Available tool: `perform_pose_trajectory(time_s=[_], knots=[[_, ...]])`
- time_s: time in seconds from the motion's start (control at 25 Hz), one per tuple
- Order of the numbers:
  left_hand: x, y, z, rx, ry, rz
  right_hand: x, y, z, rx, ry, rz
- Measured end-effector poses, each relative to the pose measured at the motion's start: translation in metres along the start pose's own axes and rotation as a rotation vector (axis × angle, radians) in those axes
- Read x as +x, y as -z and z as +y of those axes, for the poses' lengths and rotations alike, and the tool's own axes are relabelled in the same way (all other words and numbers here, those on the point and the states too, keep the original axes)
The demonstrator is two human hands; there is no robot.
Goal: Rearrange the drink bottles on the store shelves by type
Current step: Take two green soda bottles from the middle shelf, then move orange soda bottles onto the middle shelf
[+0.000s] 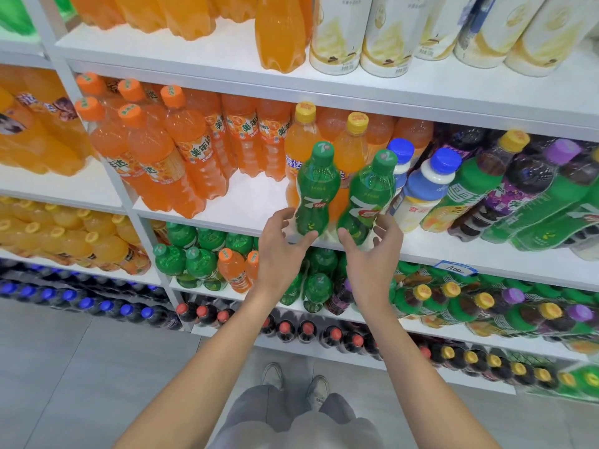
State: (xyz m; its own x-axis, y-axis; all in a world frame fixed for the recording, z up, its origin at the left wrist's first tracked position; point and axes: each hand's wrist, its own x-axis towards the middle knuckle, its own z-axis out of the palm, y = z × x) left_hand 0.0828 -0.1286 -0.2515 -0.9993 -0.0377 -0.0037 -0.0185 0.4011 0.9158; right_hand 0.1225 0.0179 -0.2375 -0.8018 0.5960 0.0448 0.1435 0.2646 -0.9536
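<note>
Two green 7up bottles stand side by side at the front edge of the middle shelf [246, 202]. My left hand [278, 254] cups the base of the left 7up bottle [316, 192], thumb under it and fingers on its left side. The right 7up bottle [366, 202] leans slightly left; my right hand [372, 264] wraps its base, with the fingers behind it. Directly behind them stand two yellow-capped orange soda bottles [303, 137]. More green 7up bottles [191, 254] fill the shelf below.
Orange-capped orange soda bottles [181, 150] crowd the left of the middle shelf, with bare shelf beside them. Blue-capped white drink bottles [424, 186], dark purple-capped bottles [534, 176] and green bottles [551, 215] sit at the right. Cola bottles [285, 328] line the bottom shelf.
</note>
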Motion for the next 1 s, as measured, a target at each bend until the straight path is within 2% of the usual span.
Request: perform_pose_trajectory(time_s=[0.32,0.56,0.72,1.0], knots=[[-0.048,0.048,-0.049,0.241,0.016,0.069,-0.071,-0.010,0.008,-0.154,0.036,-0.236],[-0.050,0.110,-0.105,0.303,0.026,-0.011,-0.121,-0.069,0.021,-0.299,-0.015,-0.390],[-0.041,0.119,-0.134,0.338,0.122,-0.130,-0.137,-0.108,0.024,-0.321,-0.112,-0.398],[-0.012,0.104,-0.164,0.348,0.138,-0.218,-0.132,-0.158,0.037,-0.283,-0.222,-0.322]])
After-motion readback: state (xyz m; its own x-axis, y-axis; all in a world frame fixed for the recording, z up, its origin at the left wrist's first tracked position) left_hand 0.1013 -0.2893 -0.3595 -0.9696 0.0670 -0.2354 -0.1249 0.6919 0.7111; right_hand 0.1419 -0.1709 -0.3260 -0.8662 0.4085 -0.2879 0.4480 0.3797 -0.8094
